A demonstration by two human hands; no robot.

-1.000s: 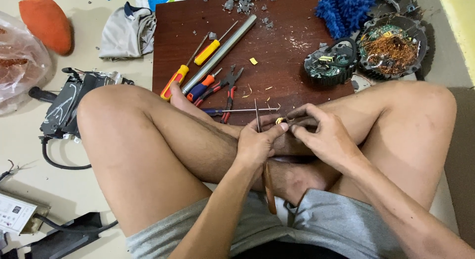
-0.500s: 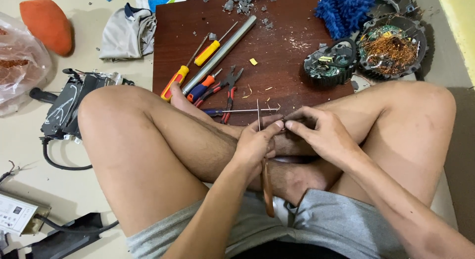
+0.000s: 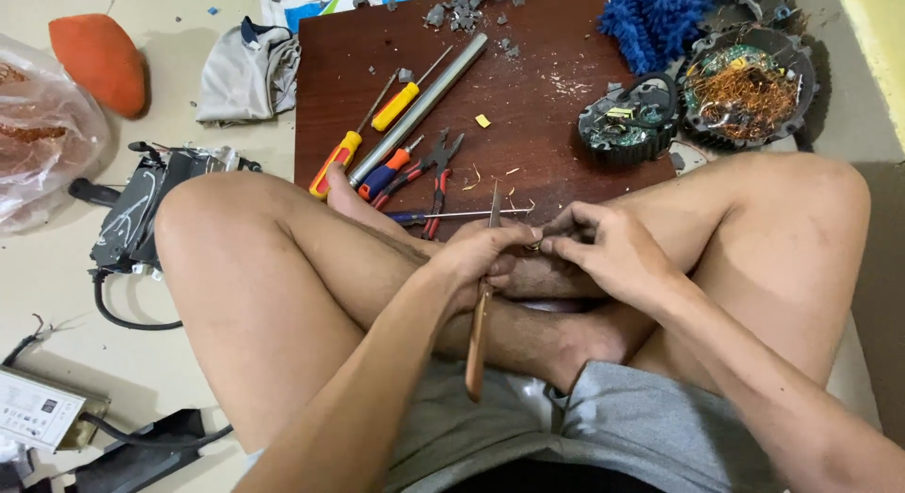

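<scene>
I sit cross-legged on the floor. My left hand (image 3: 481, 257) grips a knife (image 3: 477, 337) with a brown wooden handle; its thin blade points up toward the dark wooden board (image 3: 528, 125). My right hand (image 3: 603, 248) pinches a small part right beside the blade, over my crossed shins; the part is mostly hidden by my fingers. The two hands touch at the fingertips.
On the board lie yellow and orange screwdrivers (image 3: 377, 125), a grey metal tube (image 3: 419, 106), red pliers (image 3: 434, 177) and grey rubble (image 3: 467, 8). Two round motor parts with copper windings (image 3: 745, 83) and a blue mop head (image 3: 655, 22) sit at right. A black device (image 3: 132, 210) and plastic bag (image 3: 38, 135) lie left.
My hands stay together over my shins; the knife blade and fingers shifted only slightly as the right hand works at the small part.
</scene>
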